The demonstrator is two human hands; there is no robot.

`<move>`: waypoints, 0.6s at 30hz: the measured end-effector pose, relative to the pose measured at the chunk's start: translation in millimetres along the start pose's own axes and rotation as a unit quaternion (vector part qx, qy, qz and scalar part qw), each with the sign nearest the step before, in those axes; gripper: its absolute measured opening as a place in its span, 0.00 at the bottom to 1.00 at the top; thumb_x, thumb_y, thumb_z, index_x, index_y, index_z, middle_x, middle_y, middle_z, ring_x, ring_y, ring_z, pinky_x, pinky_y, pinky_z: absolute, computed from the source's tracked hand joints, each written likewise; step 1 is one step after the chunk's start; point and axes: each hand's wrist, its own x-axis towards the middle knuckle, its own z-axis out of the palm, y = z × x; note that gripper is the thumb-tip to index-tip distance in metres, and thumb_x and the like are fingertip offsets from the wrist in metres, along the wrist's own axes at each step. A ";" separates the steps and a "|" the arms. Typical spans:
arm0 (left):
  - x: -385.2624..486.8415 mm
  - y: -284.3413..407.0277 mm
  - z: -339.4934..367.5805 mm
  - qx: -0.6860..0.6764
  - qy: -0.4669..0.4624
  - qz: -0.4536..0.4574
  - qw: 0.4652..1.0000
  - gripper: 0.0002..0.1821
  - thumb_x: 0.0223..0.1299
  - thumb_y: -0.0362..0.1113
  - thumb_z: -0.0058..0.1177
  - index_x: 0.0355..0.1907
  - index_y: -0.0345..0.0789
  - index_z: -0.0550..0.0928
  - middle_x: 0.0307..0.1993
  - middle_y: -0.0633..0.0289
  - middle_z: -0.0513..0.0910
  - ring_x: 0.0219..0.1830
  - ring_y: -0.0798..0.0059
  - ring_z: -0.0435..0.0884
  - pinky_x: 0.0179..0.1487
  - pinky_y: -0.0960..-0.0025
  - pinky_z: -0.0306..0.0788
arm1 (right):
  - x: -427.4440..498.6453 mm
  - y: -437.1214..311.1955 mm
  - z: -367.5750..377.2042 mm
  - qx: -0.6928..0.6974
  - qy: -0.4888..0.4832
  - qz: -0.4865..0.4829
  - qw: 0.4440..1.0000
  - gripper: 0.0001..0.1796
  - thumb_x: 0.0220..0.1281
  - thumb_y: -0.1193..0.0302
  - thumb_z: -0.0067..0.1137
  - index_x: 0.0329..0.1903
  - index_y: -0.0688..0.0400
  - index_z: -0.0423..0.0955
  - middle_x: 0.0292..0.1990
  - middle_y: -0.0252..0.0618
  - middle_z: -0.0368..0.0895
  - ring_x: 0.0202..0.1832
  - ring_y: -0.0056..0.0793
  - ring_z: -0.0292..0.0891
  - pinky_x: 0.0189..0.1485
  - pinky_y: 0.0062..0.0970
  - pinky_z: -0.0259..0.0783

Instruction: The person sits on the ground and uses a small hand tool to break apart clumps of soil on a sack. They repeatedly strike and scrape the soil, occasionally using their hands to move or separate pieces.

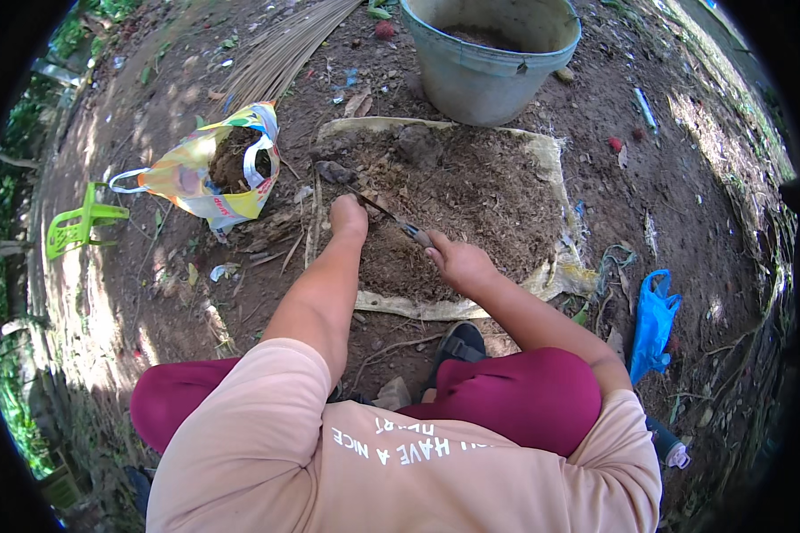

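My right hand point(462, 265) is closed around the handle of a long-bladed knife point(393, 218), whose blade points up and to the left. Close to that blade, my left hand point(349, 216) is curled at the left side of a spread pale sack point(433, 310); whether its fingers grip anything is unclear. Loose brown soil mixed with dry fibres point(480, 200) covers most of the sack. A dark clump point(335, 172) lies by the blade's far end, at the sack's upper left. Another greyish lump point(419, 145) rests near the sack's far edge.
A large plastic bucket point(493, 83) with soil inside stands beyond the sack. To the left are a colourful plastic bag point(207, 193) holding brown material, a green plastic chair point(87, 216) and a stick broom point(283, 50). A blue plastic bag point(653, 326) and a bottle point(667, 443) lie right.
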 end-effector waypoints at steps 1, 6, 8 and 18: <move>0.3 -0.8 2.0 0.013 0.008 0.003 1.000 0.07 0.52 0.29 0.53 0.33 0.31 0.83 0.37 0.44 0.82 0.42 0.47 0.80 0.47 0.56 0.73 | 0.4 -0.3 -1.3 -0.020 -0.030 0.016 0.999 0.20 0.70 0.56 0.37 0.58 0.51 0.61 0.34 0.54 0.80 0.38 0.56 0.76 0.41 0.50 0.70; 4.6 -8.9 11.1 -0.048 0.051 0.005 0.997 0.06 0.47 0.32 0.58 0.27 0.32 0.83 0.31 0.44 0.81 0.37 0.48 0.81 0.42 0.57 0.73 | 0.5 0.9 -1.8 0.002 0.014 -0.014 1.000 0.19 0.70 0.56 0.37 0.58 0.50 0.61 0.35 0.54 0.80 0.38 0.55 0.76 0.41 0.50 0.70; 4.4 -10.2 13.1 -0.067 0.045 -0.001 0.997 0.06 0.46 0.32 0.59 0.28 0.32 0.84 0.31 0.44 0.82 0.37 0.49 0.81 0.41 0.58 0.74 | 0.0 1.6 0.4 0.052 0.084 -0.065 0.993 0.19 0.70 0.56 0.36 0.57 0.49 0.61 0.35 0.54 0.80 0.38 0.55 0.77 0.42 0.50 0.71; 0.2 -12.1 -13.3 -0.060 -0.035 0.034 0.997 0.15 0.49 0.39 0.59 0.39 0.34 0.84 0.46 0.47 0.78 0.50 0.53 0.76 0.52 0.60 0.71 | 14.2 13.9 -18.2 -0.027 0.023 0.011 0.999 0.19 0.69 0.54 0.39 0.57 0.46 0.64 0.35 0.51 0.81 0.38 0.52 0.77 0.41 0.48 0.71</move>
